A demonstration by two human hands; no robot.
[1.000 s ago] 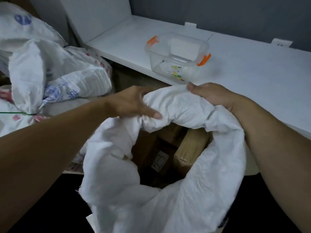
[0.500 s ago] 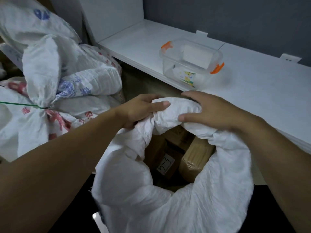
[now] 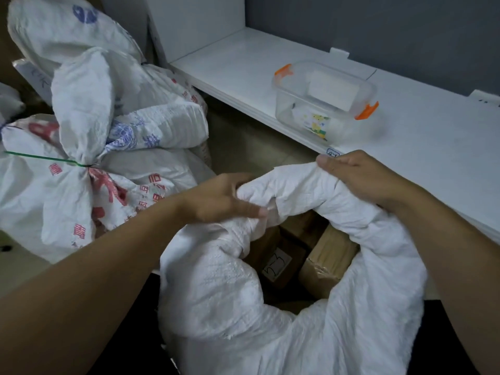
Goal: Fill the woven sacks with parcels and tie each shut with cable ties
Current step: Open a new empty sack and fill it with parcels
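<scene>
A white woven sack (image 3: 232, 299) stands open in front of me, its mouth partly gathered at the far rim. Inside lie brown cardboard parcels (image 3: 328, 262), one with a handwritten white label (image 3: 276, 263). My left hand (image 3: 221, 198) grips the bunched rim on the left. My right hand (image 3: 357, 175) grips the rolled rim on the far right, thumb on top. To the left lies a filled sack (image 3: 81, 190) with red print, tied at its neck by a green cable tie (image 3: 40, 157).
Several more filled sacks (image 3: 151, 131) are piled at the left. A white shelf (image 3: 419, 142) runs along the right with a clear plastic box (image 3: 322, 104) with orange clips on it. A grey wall stands behind. The floor below is dark.
My hands met at the middle of the far rim half a second ago and have since drawn apart. The left hand's fingers have curled round the fabric; the view has shifted a little.
</scene>
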